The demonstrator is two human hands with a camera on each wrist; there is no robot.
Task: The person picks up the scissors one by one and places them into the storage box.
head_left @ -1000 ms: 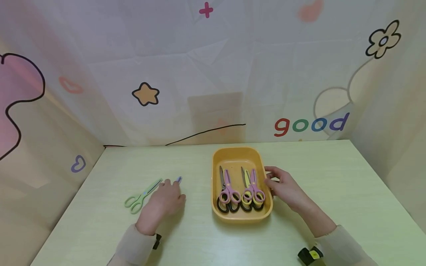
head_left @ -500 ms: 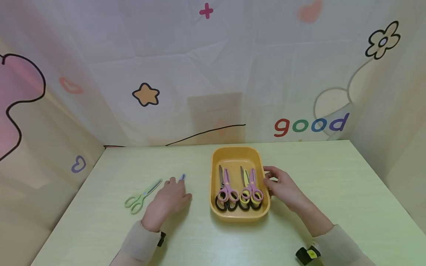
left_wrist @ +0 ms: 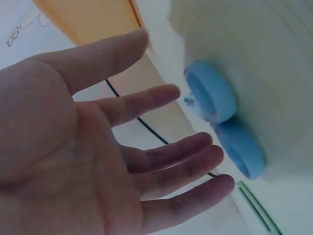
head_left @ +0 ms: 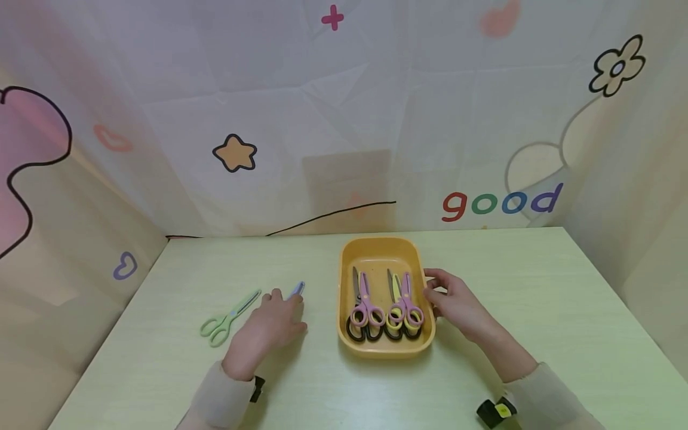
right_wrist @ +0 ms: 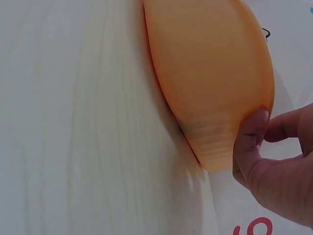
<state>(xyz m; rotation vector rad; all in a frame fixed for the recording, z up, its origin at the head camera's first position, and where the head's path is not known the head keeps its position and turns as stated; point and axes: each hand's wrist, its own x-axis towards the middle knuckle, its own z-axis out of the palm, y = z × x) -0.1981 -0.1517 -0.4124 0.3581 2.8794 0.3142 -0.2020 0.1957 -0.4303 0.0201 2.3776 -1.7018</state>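
Observation:
My left hand [head_left: 269, 322] is spread palm down over blue scissors [head_left: 297, 289], and only the scissors' tip shows past the fingers in the head view. In the left wrist view the blue finger rings [left_wrist: 212, 93] lie just beyond my loosely extended fingertips, with nothing gripped. Left of that hand, pale green scissors [head_left: 230, 318] lie on the table. My right hand [head_left: 457, 301] grips the right rim of a yellow tray [head_left: 387, 352]. Inside the tray are several scissors: pink pairs [head_left: 367, 307], yellow ones [head_left: 398, 286] and black-handled ones [head_left: 357, 336], partly overlapping.
The pale wooden table [head_left: 537, 310] meets a printed cloth backdrop [head_left: 344, 107] at its back edge, with cloth at both sides too. A black wrist-camera mount [head_left: 491, 413] sits by the right sleeve.
My left hand and the blue scissors' tip have shifted a little to the right. The tray has slid slightly left with my right hand still on its rim.

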